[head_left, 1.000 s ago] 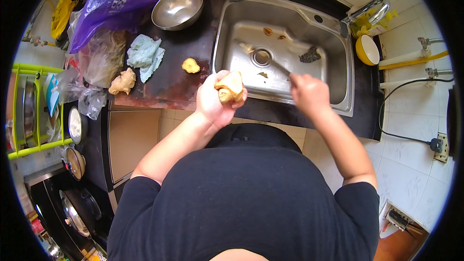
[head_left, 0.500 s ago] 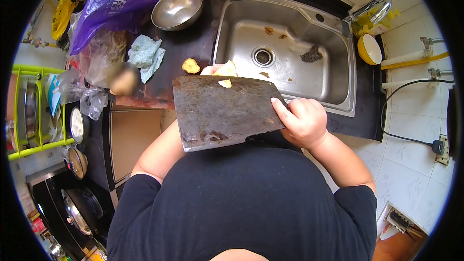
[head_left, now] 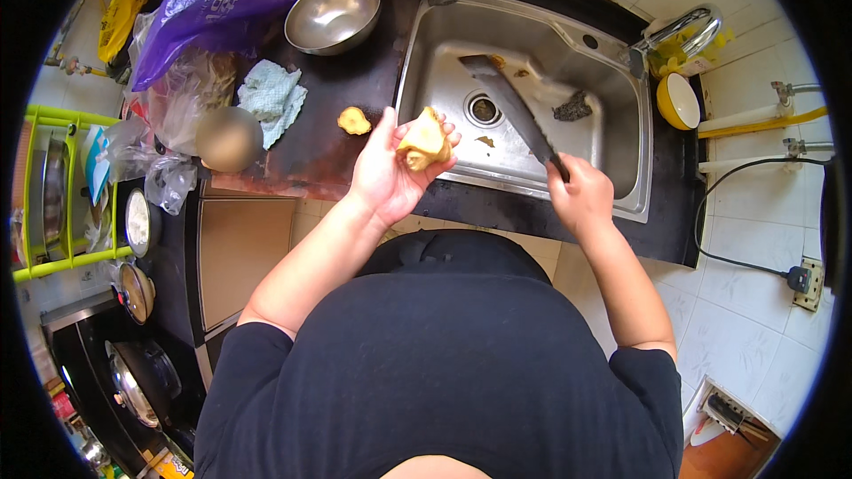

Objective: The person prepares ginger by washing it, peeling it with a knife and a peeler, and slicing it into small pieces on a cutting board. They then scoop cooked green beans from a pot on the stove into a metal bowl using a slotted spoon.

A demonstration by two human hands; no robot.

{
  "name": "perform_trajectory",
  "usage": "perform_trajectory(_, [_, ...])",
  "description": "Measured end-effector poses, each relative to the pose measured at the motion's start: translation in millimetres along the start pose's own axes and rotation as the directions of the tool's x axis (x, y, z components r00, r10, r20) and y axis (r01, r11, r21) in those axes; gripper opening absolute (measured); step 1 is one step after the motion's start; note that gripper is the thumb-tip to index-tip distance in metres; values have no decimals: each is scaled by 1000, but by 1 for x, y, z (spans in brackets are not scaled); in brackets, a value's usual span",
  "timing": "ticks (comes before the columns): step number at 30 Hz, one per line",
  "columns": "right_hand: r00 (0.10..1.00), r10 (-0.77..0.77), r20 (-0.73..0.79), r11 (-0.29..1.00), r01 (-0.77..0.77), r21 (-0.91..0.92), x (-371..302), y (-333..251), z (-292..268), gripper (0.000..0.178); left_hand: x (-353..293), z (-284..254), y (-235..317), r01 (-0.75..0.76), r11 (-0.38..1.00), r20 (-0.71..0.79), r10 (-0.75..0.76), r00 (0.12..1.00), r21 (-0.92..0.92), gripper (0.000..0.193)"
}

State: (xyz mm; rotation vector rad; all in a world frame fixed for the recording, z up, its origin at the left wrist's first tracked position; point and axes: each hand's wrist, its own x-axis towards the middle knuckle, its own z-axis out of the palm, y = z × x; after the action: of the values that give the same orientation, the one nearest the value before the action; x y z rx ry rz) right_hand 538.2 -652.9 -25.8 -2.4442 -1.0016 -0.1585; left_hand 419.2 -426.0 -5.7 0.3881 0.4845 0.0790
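Note:
My left hand (head_left: 388, 168), palm up, is closed around a knobbly piece of ginger (head_left: 424, 142) with pale cut faces, near the sink's front left corner. In my right hand (head_left: 581, 198) is the handle of a cleaver (head_left: 510, 105). Its dark blade is seen nearly edge-on, tilted over the steel sink (head_left: 444, 71) and apart from the ginger. A smaller ginger piece (head_left: 354, 121) lies on the dark counter, left of my left hand.
A steel bowl (head_left: 333, 16), a light blue cloth (head_left: 272, 99) and a purple bag (head_left: 226, 13) occupy the counter at left. Dark scraps and a scrubber (head_left: 572, 107) lie in the sink. A yellow bowl (head_left: 678, 101) stands right of the sink, below the faucet (head_left: 692, 31).
The cleaver has moved right and away from the ginger, its blade turning from broadside to nearly edge-on. My left hand, previously mostly hidden behind the blade, now shows with the ginger.

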Motion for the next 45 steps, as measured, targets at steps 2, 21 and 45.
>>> perform_trajectory(2, [981,-145,-128,987,153,53,-4,-17,-4,9,-2,1,-3,-14,998,40,16,999,-65,51])
perform_trajectory(21, [957,-283,-67,941,264,-211,2,6,7,17,-8,-8,-9,-74,997,190,71,979,8,36])
perform_trajectory(45, [727,-678,-104,730,652,-203,-8,-57,-38,36,-27,10,-2,349,928,183,-323,928,-132,50])
